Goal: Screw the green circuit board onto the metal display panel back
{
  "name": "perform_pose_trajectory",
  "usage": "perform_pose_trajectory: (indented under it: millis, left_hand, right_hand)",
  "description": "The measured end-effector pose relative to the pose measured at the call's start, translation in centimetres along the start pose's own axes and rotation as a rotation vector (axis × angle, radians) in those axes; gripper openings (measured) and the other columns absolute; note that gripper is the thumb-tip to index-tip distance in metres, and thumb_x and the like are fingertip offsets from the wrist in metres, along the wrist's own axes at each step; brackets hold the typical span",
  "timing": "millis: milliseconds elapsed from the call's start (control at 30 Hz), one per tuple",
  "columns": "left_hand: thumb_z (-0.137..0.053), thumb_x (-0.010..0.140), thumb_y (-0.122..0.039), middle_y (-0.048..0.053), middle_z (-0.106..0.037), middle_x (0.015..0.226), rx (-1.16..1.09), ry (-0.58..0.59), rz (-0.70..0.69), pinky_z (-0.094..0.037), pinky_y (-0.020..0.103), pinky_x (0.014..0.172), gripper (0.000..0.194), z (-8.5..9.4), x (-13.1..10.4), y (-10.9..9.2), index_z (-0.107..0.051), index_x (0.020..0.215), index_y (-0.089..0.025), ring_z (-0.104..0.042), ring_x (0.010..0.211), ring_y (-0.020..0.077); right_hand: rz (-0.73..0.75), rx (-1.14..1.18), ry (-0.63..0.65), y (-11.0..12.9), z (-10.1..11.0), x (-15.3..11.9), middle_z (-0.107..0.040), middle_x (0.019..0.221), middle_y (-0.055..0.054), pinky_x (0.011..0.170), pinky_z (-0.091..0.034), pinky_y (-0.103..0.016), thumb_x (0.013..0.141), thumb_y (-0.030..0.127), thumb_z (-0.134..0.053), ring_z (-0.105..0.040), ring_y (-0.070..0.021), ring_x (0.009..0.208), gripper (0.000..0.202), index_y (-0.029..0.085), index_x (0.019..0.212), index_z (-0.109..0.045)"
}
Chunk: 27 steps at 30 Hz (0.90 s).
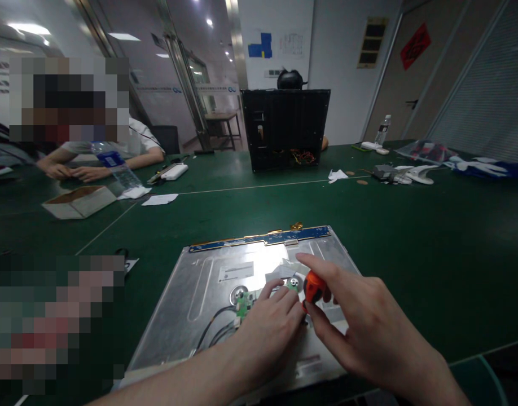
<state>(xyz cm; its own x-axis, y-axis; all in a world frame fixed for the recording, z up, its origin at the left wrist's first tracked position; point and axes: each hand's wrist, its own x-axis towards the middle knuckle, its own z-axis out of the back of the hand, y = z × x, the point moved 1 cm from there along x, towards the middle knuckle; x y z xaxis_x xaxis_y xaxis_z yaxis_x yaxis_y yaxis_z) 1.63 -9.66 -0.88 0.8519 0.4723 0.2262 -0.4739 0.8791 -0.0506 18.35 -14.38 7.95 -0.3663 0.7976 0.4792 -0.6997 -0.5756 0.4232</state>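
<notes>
At far left, a co-worker in a white short sleeve [137,134] sits with both hands resting on the green tabletop [432,254], behind an open beige cardboard box [75,208]. Just right of the box, a clear plastic bottle with a blue label [113,159] stands tilted. Next, nearest the wearer, a flat silver metal panel [174,316] lies on the table, a narrow blue circuit strip [225,243] along its far edge. Dark thin cables [208,330] run over the panel to a small green circuit board [244,304] near its middle. The left hand [276,318] reaches over this board, fingers bent and fingertips down at it; whether they pinch anything cannot be told. Beyond the panel stands a large black casing [284,124] with coloured wires at its base. Right of the left hand, above the panel, the right hand [347,304] has thumb and fingers closed around an orange-and-black tool handle [314,286], whose lower end is hidden. Farther right, white gloves [415,175] lie on the table.
</notes>
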Motion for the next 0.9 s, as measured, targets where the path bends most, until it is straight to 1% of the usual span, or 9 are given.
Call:
perform_pose_trajectory:
  millis: [167, 333, 433, 533, 700, 800, 900]
  left_hand:
    - [-0.045, 0.091, -0.017, 0.008, -0.066, 0.108, -0.011, -0.012, 0.006, -0.033, 0.046, 0.104, 0.022, -0.03, -0.03, -0.04, -0.057, 0.11, -0.018, -0.058, 0.106, 0.0235]
    - [-0.045, 0.092, -0.019, 0.009, -0.066, 0.109, -0.019, 0.004, 0.007, -0.032, 0.046, 0.105, 0.025, 0.21, -0.01, -0.22, -0.056, 0.114, -0.017, -0.057, 0.107, 0.0239]
    - [-0.045, 0.092, -0.02, 0.009, -0.065, 0.11, -0.015, 0.012, 0.015, -0.031, 0.047, 0.105, 0.026, 0.11, -0.04, -0.2, -0.055, 0.116, -0.017, -0.057, 0.108, 0.0246]
    - [-0.045, 0.092, -0.02, 0.009, -0.065, 0.11, -0.013, 0.022, 0.006, -0.031, 0.047, 0.105, 0.027, -0.11, -0.04, -0.03, -0.055, 0.117, -0.017, -0.057, 0.107, 0.0244]
    - [-0.046, 0.092, -0.022, 0.009, -0.065, 0.11, -0.018, 0.031, -0.005, -0.031, 0.047, 0.105, 0.027, -0.22, 0.0, 0.22, -0.054, 0.116, -0.016, -0.057, 0.108, 0.025]
    - [-0.046, 0.091, -0.023, 0.009, -0.066, 0.109, -0.014, 0.02, -0.01, -0.029, 0.047, 0.106, 0.026, -0.12, -0.02, 0.15, -0.055, 0.115, -0.017, -0.057, 0.108, 0.0251]
    - [-0.049, 0.09, -0.025, 0.01, -0.066, 0.109, -0.011, 0.012, -0.012, -0.027, 0.048, 0.107, 0.025, -0.01, -0.03, 0.04, -0.056, 0.113, -0.016, -0.057, 0.107, 0.0256]
  right_hand:
    - [-0.003, -0.006, 0.017, 0.09, 0.1, 0.07, -0.065, 0.097, -0.002, 0.068, -0.048, -0.029, 0.089, 0.017, -0.05, -0.061, -0.0155, 0.077, 0.056, 0.021, 0.14, -0.029]
    - [0.013, -0.006, 0.015, 0.14, 0.1, 0.1, -0.066, 0.099, -0.003, 0.069, -0.049, -0.029, 0.089, 0.018, -0.05, -0.061, -0.0158, 0.079, 0.056, 0.02, 0.141, -0.028]
    - [0.003, 0.014, 0.026, 0.11, 0.04, 0.07, -0.065, 0.101, -0.003, 0.071, -0.049, -0.029, 0.089, 0.018, -0.049, -0.062, -0.0158, 0.081, 0.056, 0.02, 0.141, -0.028]
    - [-0.014, 0.002, 0.03, 0.07, 0.01, 0.08, -0.065, 0.099, -0.003, 0.069, -0.049, -0.03, 0.089, 0.018, -0.05, -0.062, -0.0161, 0.08, 0.056, 0.021, 0.141, -0.029]
    - [-0.003, 0.0, 0.025, 0.15, 0.01, 0.19, -0.066, 0.103, -0.004, 0.068, -0.049, -0.03, 0.09, 0.018, -0.049, -0.062, -0.0167, 0.083, 0.054, 0.02, 0.14, -0.031]
    - [-0.001, -0.009, 0.017, 0.19, -0.01, 0.24, -0.066, 0.1, -0.005, 0.066, -0.049, -0.03, 0.09, 0.019, -0.049, -0.063, -0.0171, 0.081, 0.053, 0.019, 0.14, -0.031]
    - [0.008, -0.015, 0.023, 0.21, -0.03, 0.21, -0.066, 0.102, -0.006, 0.067, -0.05, -0.031, 0.09, 0.019, -0.048, -0.064, -0.0175, 0.082, 0.053, 0.019, 0.141, -0.031]
